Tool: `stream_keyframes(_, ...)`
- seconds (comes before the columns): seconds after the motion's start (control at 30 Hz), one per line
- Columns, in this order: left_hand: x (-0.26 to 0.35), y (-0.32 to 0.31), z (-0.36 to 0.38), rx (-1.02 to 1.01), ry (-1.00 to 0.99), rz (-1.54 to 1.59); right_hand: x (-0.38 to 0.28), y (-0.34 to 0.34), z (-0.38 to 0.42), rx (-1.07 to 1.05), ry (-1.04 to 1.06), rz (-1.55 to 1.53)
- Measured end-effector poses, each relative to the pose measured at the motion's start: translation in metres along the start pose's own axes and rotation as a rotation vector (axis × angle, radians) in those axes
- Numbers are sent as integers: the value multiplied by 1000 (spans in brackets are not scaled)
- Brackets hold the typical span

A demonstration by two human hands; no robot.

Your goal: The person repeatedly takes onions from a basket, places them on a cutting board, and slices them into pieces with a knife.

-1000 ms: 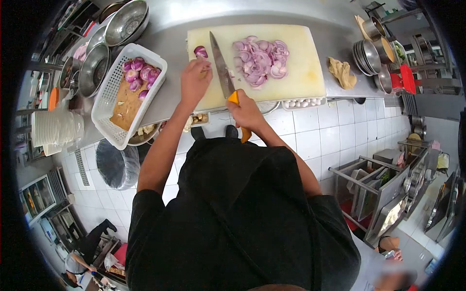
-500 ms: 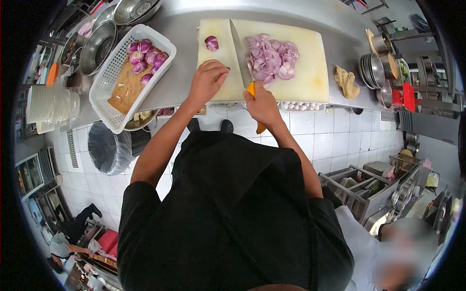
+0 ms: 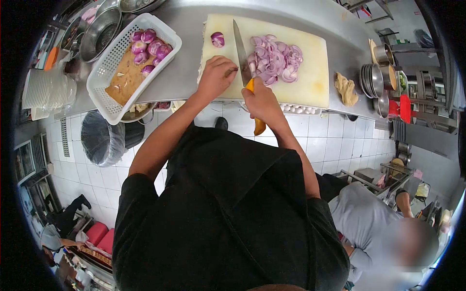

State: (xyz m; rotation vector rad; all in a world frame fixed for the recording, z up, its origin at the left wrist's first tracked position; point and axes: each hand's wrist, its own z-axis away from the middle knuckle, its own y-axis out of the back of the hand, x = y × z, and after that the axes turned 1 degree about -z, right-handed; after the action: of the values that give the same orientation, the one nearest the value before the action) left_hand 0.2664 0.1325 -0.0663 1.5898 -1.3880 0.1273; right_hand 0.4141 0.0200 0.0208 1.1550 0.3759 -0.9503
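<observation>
My right hand grips the yellow handle of a large kitchen knife, its blade lying along the white cutting board and pointing away from me. To the left of the blade, my left hand rests over the board's near edge with fingers curled together; a small dark bit shows at the fingertips, too small to name. Beyond that hand sits one peeled purple onion. A pile of sliced purple onion lies just right of the blade.
A white perforated basket holding several peeled onions stands left, near metal bowls. At right are a crumpled tan cloth and stacked bowls. A lined bin stands below left. A co-worker in a grey shirt is behind at right.
The gap between my left fingertips and the knife has narrowed slightly. The whole view has shifted a little. The co-worker at lower right shows more of the body and an outstretched arm.
</observation>
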Motion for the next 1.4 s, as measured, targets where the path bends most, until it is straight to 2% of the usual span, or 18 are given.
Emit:
stream_keyframes(0.1, 1, -3, -3, 5, 32, 37, -9, 7, 1, -7, 24, 22)
stream_keyframes(0.2, 0, 0, -4, -2, 52, 40, -29, 17, 10, -61, -48, -37)
stream_keyframes(0.7, -6, -3, -2, 31, 63, 73, -30, 1, -6, -69, -95, -55)
stream_keyframes(0.8, -7, -4, -1, 41, 62, 52, -2, -27, -31, 43, 38, 27)
stream_keyframes(1.07, -3, -1, 0, 46, 75, 56, -37, 7, -11, -57, -57, -31)
stream_keyframes(1.4, 1, -4, -3, 60, 76, 57, -22, 0, -16, -21, -2, 28)
